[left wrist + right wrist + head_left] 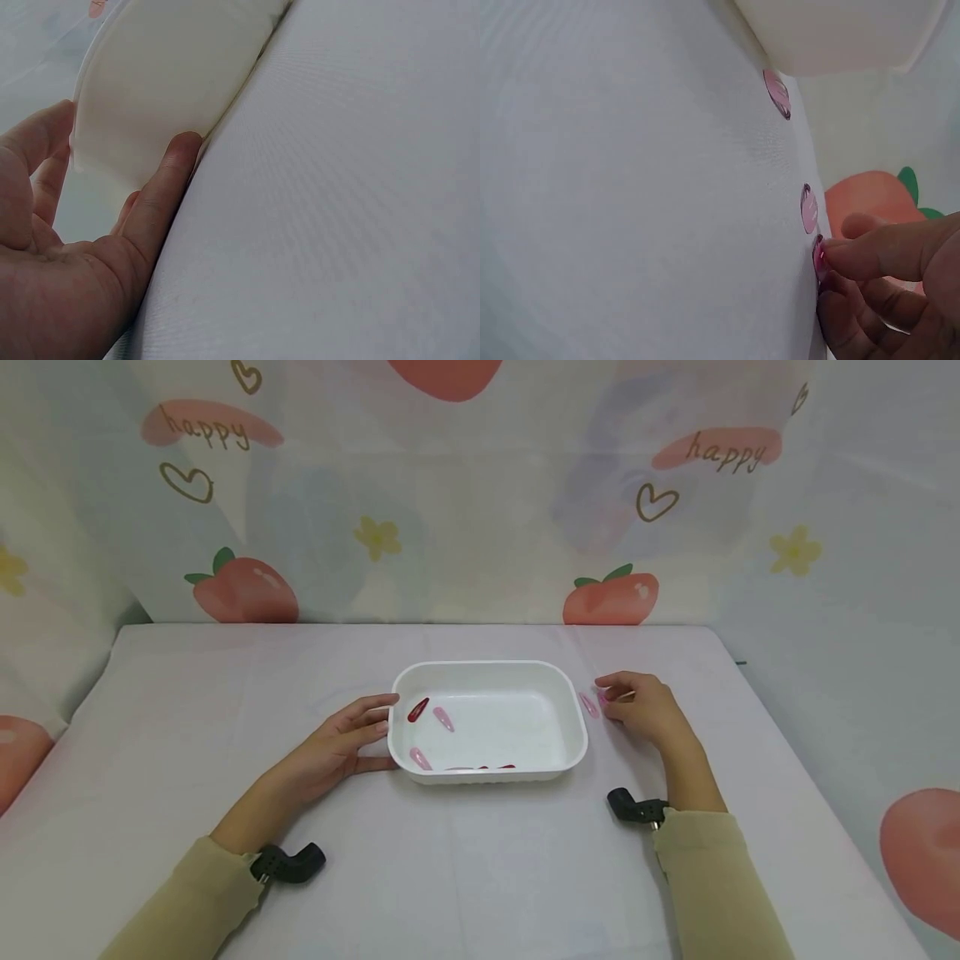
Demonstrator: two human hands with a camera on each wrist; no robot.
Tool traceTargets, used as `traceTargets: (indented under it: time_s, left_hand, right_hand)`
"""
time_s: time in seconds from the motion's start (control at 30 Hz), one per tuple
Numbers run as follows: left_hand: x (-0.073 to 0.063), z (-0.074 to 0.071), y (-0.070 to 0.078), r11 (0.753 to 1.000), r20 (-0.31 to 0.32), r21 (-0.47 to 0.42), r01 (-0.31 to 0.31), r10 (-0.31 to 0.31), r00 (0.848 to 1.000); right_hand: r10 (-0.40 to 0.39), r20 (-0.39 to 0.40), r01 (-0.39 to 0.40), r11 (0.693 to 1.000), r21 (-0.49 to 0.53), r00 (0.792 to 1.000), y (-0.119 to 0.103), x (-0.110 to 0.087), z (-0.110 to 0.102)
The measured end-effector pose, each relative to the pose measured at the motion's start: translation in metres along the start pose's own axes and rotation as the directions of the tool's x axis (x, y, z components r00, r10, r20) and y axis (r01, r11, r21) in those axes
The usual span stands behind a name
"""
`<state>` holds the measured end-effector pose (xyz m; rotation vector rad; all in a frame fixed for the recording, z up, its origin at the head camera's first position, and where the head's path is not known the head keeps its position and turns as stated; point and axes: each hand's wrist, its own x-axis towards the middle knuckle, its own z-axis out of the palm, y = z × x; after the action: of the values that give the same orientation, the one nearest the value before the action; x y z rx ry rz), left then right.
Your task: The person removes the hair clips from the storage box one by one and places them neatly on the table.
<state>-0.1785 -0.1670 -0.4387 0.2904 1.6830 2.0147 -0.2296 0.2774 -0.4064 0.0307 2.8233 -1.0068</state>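
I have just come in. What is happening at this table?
A person's left-hand grip touches the left end of a white tray. The right-hand grip pinches a bright pink hair clip beyond its right end, with paler pink clips on the table nearby. Inside the tray lie red clips and pink clips, some partly hidden by its near rim.

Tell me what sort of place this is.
Probably a small staged tabletop recording set indoors: a backdrop printed with "happy", hearts and flowers closes off the back and sides of a white-topped table, and a black device sits at each wrist.
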Motion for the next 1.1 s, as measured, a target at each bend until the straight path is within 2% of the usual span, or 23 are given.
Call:
traceTargets:
  time_s: [0.13, 0.3, 0.4, 0.47, 0.53, 0.6, 0.67, 0.77, 0.83, 0.9, 0.97, 1.03, 1.1]
  left_hand:
    - [-0.001, 0.0, 0.0, 1.0, -0.007, -0.006, 0.002, -0.002, 1.0]
    - [-0.001, -0.001, 0.001, 1.0, -0.013, -0.015, 0.003, -0.004, 1.0]
    - [-0.001, -0.001, 0.001, 1.0, -0.012, -0.016, 0.003, -0.004, 1.0]
    - [0.0, -0.001, 0.001, 1.0, -0.013, -0.018, 0.007, -0.007, 1.0]
    - [0.0, -0.001, 0.001, 1.0, -0.014, -0.02, 0.012, -0.012, 1.0]
    - [0.0, -0.001, 0.001, 1.0, -0.016, -0.025, 0.016, -0.016, 1.0]
    - [0.001, 0.0, 0.002, 0.999, -0.015, -0.028, 0.018, -0.019, 1.0]
    - [0.001, 0.0, 0.001, 0.999, -0.013, -0.035, 0.02, -0.021, 1.0]
    - [0.001, 0.0, 0.001, 0.999, -0.01, -0.044, 0.017, -0.017, 1.0]
    - [0.001, 0.0, 0.0, 0.998, -0.003, -0.055, 0.013, -0.013, 1.0]
    - [0.001, 0.0, -0.001, 0.998, 0.0, -0.063, 0.006, -0.006, 1.0]
    - [0.001, 0.0, -0.001, 0.998, 0.005, -0.064, -0.002, 0.002, 1.0]
    - [0.001, 0.0, -0.001, 0.998, 0.007, -0.062, -0.008, 0.008, 1.0]
  right_hand:
    - [-0.013, -0.053, 0.012, 1.0, -0.012, 0.998, -0.004, -0.001, -0.001]
    - [-0.099, -0.171, 0.112, 0.991, 0.068, 0.98, -0.025, -0.006, -0.003]
    - [-0.154, -0.233, 0.194, 0.968, 0.158, 0.96, -0.048, -0.014, 0.0]
    - [-0.214, -0.228, 0.262, 0.942, 0.21, 0.95, -0.066, -0.021, 0.006]
    - [-0.303, -0.153, 0.334, 0.906, 0.258, 0.94, -0.085, -0.028, 0.016]
    - [-0.401, -0.008, 0.383, 0.87, 0.311, 0.916, -0.103, -0.032, 0.031]
    - [-0.477, 0.159, 0.401, 0.845, 0.354, 0.864, -0.12, -0.035, 0.049]
    - [-0.51, 0.387, 0.404, 0.855, 0.326, 0.768, -0.14, -0.034, 0.076]
    - [-0.501, 0.485, 0.424, 0.865, 0.267, 0.717, -0.15, -0.031, 0.092]
    - [-0.484, 0.545, 0.452, 0.869, 0.202, 0.685, -0.158, -0.028, 0.103]
    - [-0.464, 0.576, 0.466, 0.871, 0.157, 0.673, -0.165, -0.023, 0.113]
    - [-0.447, 0.581, 0.484, 0.869, 0.103, 0.68, -0.17, -0.021, 0.12]
    - [-0.429, 0.575, 0.492, 0.869, 0.052, 0.696, -0.175, -0.02, 0.125]
